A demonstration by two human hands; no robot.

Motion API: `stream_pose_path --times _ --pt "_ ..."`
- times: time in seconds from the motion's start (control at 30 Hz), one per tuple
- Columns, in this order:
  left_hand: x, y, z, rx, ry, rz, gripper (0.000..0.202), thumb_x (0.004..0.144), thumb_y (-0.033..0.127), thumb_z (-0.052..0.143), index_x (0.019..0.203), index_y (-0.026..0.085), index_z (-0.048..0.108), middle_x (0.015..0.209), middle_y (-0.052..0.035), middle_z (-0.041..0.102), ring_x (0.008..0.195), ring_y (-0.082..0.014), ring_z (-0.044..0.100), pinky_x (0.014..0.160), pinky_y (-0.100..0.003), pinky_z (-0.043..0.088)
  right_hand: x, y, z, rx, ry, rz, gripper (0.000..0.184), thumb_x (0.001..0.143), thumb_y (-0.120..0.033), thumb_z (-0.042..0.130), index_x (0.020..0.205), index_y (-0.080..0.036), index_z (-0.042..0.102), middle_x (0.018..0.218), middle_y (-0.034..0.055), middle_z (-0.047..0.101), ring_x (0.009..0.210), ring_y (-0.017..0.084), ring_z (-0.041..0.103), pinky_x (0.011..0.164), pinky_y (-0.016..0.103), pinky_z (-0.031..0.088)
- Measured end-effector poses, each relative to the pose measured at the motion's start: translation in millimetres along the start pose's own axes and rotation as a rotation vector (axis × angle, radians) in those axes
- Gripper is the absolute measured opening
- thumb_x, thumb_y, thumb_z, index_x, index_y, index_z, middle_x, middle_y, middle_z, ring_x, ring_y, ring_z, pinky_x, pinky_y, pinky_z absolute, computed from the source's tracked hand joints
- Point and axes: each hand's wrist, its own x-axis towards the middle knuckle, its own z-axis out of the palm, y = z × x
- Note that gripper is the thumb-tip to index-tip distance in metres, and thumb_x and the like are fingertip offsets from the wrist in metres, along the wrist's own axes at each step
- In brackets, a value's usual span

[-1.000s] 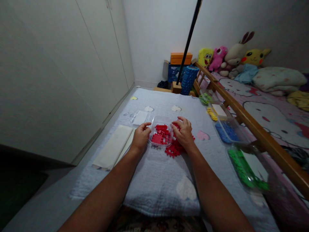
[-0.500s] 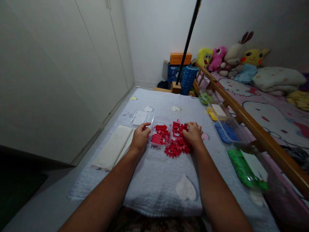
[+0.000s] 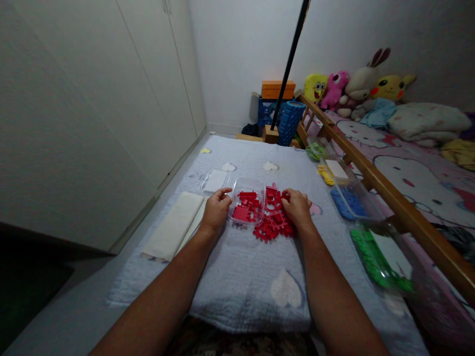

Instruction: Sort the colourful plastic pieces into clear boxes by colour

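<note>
Two hands meet at one clear plastic tub of red pieces (image 3: 248, 206) on the pale blue blanket (image 3: 241, 277). The left hand (image 3: 216, 211) pinches its rim, while the right hand (image 3: 298, 207) curls over one loose pile of red interlocking pieces (image 3: 270, 228) just beside the tub; whether it grips any is unclear.

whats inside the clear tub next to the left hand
The clear tub holds a heap of red building pieces. Its floor beneath them is covered. The left hand holds its left edge; loose red pieces lie outside, partly under the right hand.
</note>
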Motion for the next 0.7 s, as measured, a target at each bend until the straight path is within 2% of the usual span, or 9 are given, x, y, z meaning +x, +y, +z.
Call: stream_pose_path --times 0.17,0.3,0.47,0.6,0.7 --pt "0 0 0.2 -0.005 -0.001 0.000 0.046 0.064 0.029 0.066 0.107 0.013 0.068 0.063 0.0072 0.048 0.052 -0.0090 0.039 0.051 -0.023 0.029 1 0 -1 0.162 0.123 0.002 0.021 0.087 -0.023 0.055 0.100 -0.023 0.072 0.105 0.0083 0.075 0.100 0.028 0.060 0.094 0.045 0.040" --pt "1 -1 -0.2 0.001 -0.002 0.010 0.045 0.065 0.030 0.066 0.106 0.013 0.068 0.063 0.0070 0.049 0.053 -0.0091 0.040 0.052 -0.023 0.030 -3 -13 -12 0.422 0.216 -0.154 0.018 0.088 -0.025 0.056 0.099 -0.023 0.069 0.108 0.0072 0.074 0.109 0.027 0.059 0.101 0.043 0.041" --pt "2 -3 -1.2 0.005 -0.010 0.017 0.045 0.066 0.030 0.066 0.107 0.013 0.068 0.063 0.0067 0.049 0.053 -0.0092 0.040 0.053 -0.023 0.030 -15 -42 -14 0.494 0.147 -0.327 0.014 0.091 -0.027 0.059 0.097 -0.026 0.071 0.106 0.0061 0.074 0.114 0.027 0.057 0.106 0.043 0.039" --pt "2 -3 -1.3 0.004 -0.010 0.022 0.045 0.065 0.030 0.065 0.107 0.013 0.068 0.064 0.0066 0.049 0.054 -0.0092 0.040 0.053 -0.023 0.031 -20 -60 -6 0.427 0.062 -0.358 0.015 0.088 -0.021 0.061 0.096 -0.026 0.073 0.104 0.0056 0.074 0.118 0.028 0.055 0.109 0.046 0.035" --pt "3 -4 -1.2 -0.001 -0.008 0.020 0.043 0.065 0.029 0.066 0.105 0.014 0.068 0.063 0.0068 0.049 0.053 -0.0091 0.040 0.053 -0.023 0.030 -21 -65 -2 0.384 0.053 -0.347 0.018 0.088 -0.019 0.060 0.097 -0.026 0.073 0.107 0.0064 0.074 0.119 0.029 0.053 0.109 0.048 0.033"
